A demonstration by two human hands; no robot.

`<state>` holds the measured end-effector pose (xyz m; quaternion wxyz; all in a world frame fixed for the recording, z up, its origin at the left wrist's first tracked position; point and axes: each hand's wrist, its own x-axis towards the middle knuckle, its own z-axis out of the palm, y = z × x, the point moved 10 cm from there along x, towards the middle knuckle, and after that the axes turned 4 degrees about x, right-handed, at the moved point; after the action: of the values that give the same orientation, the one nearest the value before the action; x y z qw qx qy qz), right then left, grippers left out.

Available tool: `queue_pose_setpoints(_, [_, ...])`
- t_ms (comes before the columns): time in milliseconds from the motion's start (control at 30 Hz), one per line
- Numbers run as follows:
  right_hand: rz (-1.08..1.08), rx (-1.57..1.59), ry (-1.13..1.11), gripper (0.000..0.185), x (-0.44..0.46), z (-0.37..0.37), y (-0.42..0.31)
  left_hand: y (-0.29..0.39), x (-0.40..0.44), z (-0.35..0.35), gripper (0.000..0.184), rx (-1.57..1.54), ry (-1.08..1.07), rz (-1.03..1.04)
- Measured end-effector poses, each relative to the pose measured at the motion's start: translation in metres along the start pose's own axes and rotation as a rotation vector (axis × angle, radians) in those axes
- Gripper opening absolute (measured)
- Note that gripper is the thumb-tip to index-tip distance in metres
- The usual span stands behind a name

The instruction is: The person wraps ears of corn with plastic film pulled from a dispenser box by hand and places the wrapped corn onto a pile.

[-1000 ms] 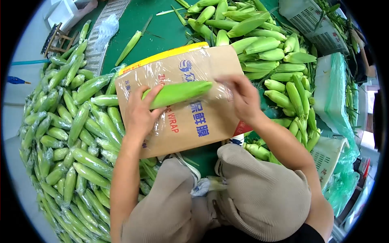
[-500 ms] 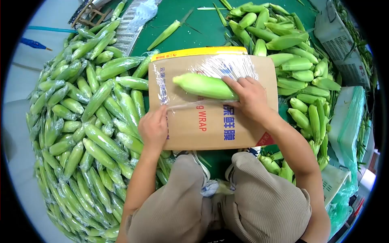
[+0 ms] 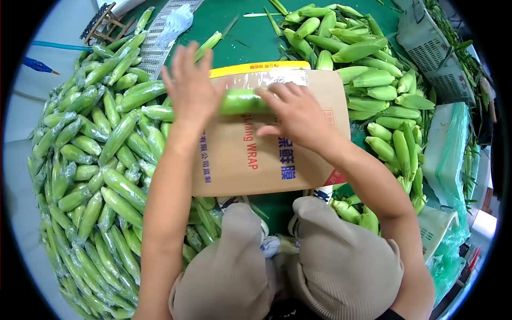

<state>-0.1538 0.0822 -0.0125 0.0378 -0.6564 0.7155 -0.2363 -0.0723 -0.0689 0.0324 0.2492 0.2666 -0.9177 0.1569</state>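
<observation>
An ear of corn (image 3: 242,102) in its green husk, shiny with plastic wrap, lies crosswise on a brown cardboard box (image 3: 229,160). My left hand (image 3: 193,88) is open with spread fingers over the corn's left end, hiding that tip. On the right end rest the fingertips of my right hand (image 3: 296,112); its thumb stands apart and it is not closed round the corn. Clear film (image 3: 266,79) shows along the far part of the box, by its yellow edge (image 3: 261,66).
Wrapped corn (image 3: 125,184) is heaped at the left. Unwrapped ears (image 3: 381,93) are piled on the right, beside a grey crate (image 3: 434,53) and a white box (image 3: 453,144) with green plastic. A metal strip (image 3: 154,53) and a small stool (image 3: 108,24) are at the far left.
My left hand has gone up from the box's left side to the corn's left end. The corn has been wrapped in film and sits nearer the far edge. The view has shifted slightly.
</observation>
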Motion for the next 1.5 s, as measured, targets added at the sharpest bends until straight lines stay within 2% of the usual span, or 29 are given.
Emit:
queue_pose_setpoints(67, [0.055,-0.153,0.05,0.092,0.02,0.014,0.016,-0.024,0.007,-0.01,0.045,-0.469,0.152,-0.16])
queue_pose_setpoints(100, [0.072,-0.093,0.046,0.088,0.031,0.02,0.035,-0.02,-0.004,0.006,0.038,-0.834,-0.002,-0.315])
queue_pose_setpoints(133, [0.091,-0.025,0.046,0.083,0.037,0.024,0.052,-0.001,-0.017,0.014,0.043,-0.818,-0.12,-0.284])
queue_pose_setpoints(200, [0.088,0.076,-0.122,0.075,0.044,0.03,0.058,0.061,-0.028,-0.018,0.052,-0.185,-0.019,0.202])
queue_pose_setpoints(267, [0.054,0.231,-0.29,0.065,0.036,0.037,0.04,0.071,-0.042,-0.021,0.058,-0.196,-0.046,0.331])
queue_pose_setpoints(367, [0.167,0.447,-0.752,0.068,0.001,0.045,0.013,0.07,-0.076,-0.002,0.059,-0.372,-0.35,0.272])
queue_pose_setpoints(500, [-0.084,0.424,-0.188,0.057,0.044,0.02,0.03,0.084,-0.092,0.008,0.059,-0.565,-0.767,0.257])
queue_pose_setpoints(600, [-0.335,-0.008,-0.197,0.06,0.023,0.075,0.007,0.094,-0.106,0.006,0.056,-0.735,-1.146,0.214])
queue_pose_setpoints(700, [-0.266,0.008,-0.315,0.064,0.019,0.091,0.011,0.113,-0.146,-0.002,0.057,-0.811,-1.408,0.32])
queue_pose_setpoints(733, [-0.259,0.012,-0.333,0.065,0.019,0.092,0.011,0.125,-0.176,-0.015,0.056,-1.117,-1.421,0.339])
queue_pose_setpoints(767, [-0.246,0.029,-0.354,0.066,0.02,0.091,0.01,0.142,-0.222,-0.032,0.056,-0.996,-1.75,0.489])
queue_pose_setpoints(800, [-0.254,0.028,-0.317,0.066,0.019,0.088,0.01,0.155,-0.25,-0.058,0.056,-1.031,-1.918,0.576])
queue_pose_setpoints(833, [-0.263,0.028,-0.278,0.065,0.017,0.088,0.009,0.154,-0.286,-0.056,0.061,-1.262,-2.025,0.351])
queue_pose_setpoints(900, [-0.408,-0.135,-0.129,0.065,0.001,0.07,-0.017,0.147,-0.282,-0.05,0.061,-1.312,-1.91,0.317])
queue_pose_setpoints(933, [-0.284,0.449,-0.397,0.064,-0.019,0.045,-0.04,0.14,-0.282,-0.049,0.061,-1.341,-1.869,0.298])
queue_pose_setpoints(967, [-0.329,0.652,-0.291,0.068,-0.052,0.021,-0.063,0.141,-0.271,-0.057,0.075,-1.452,-1.646,0.456])
queue_pose_setpoints(1000, [-0.088,0.838,-0.676,0.076,-0.099,0.051,-0.076,0.132,-0.272,-0.055,0.081,-1.424,-1.644,0.395])
queue_pose_setpoints(1067, [-0.017,0.744,-1.202,0.079,-0.19,0.077,-0.094,0.112,-0.264,-0.047,0.094,-1.343,-1.628,0.318])
queue_pose_setpoints(1100, [0.27,1.12,-1.214,0.07,-0.225,0.097,-0.092,0.093,-0.274,-0.038,0.098,-1.589,-1.707,-0.072])
queue_pose_setpoints(1167, [0.363,1.233,-0.912,0.063,-0.216,0.092,-0.082,0.059,-0.234,-0.036,0.071,-1.604,-1.267,-0.1])
queue_pose_setpoints(1200, [0.369,1.208,-0.717,0.064,-0.194,0.078,-0.073,0.041,-0.218,-0.035,0.053,-1.629,-1.161,-0.395])
queue_pose_setpoints(1233, [0.463,1.17,-0.665,0.069,-0.178,0.077,-0.064,0.019,-0.202,-0.028,0.048,-1.632,-0.832,-0.479])
queue_pose_setpoints(1267, [0.379,1.054,-0.649,0.08,-0.149,0.072,-0.069,0.007,-0.194,-0.021,0.051,-1.939,-0.402,-1.026])
queue_pose_setpoints(1300, [0.363,1.024,-0.462,0.087,-0.115,0.066,-0.076,-0.001,-0.173,-0.024,0.059,-2.14,-0.014,-1.176])
queue_pose_setpoints(1333, [0.37,0.983,-0.273,0.093,-0.089,0.052,-0.086,0.005,-0.157,-0.026,0.061,-2.199,0.069,-1.158])
queue_pose_setpoints(1367, [0.438,0.996,-0.235,0.105,-0.075,0.059,-0.093,0.02,-0.152,-0.032,0.062,-2.136,-0.008,-1.055])
queue_pose_setpoints(1400, [0.295,0.937,0.021,0.105,-0.048,0.037,-0.108,0.037,-0.165,-0.015,0.06,-1.947,-0.19,-0.908])
queue_pose_setpoints(1467, [0.303,0.996,-0.096,0.107,-0.031,0.043,-0.109,0.022,-0.155,-0.024,0.056,-1.99,-0.085,-0.973])
queue_pose_setpoints(1500, [0.285,1.031,-0.175,0.106,-0.033,0.044,-0.111,0.01,-0.165,-0.023,0.055,-1.994,-0.075,-1.122])
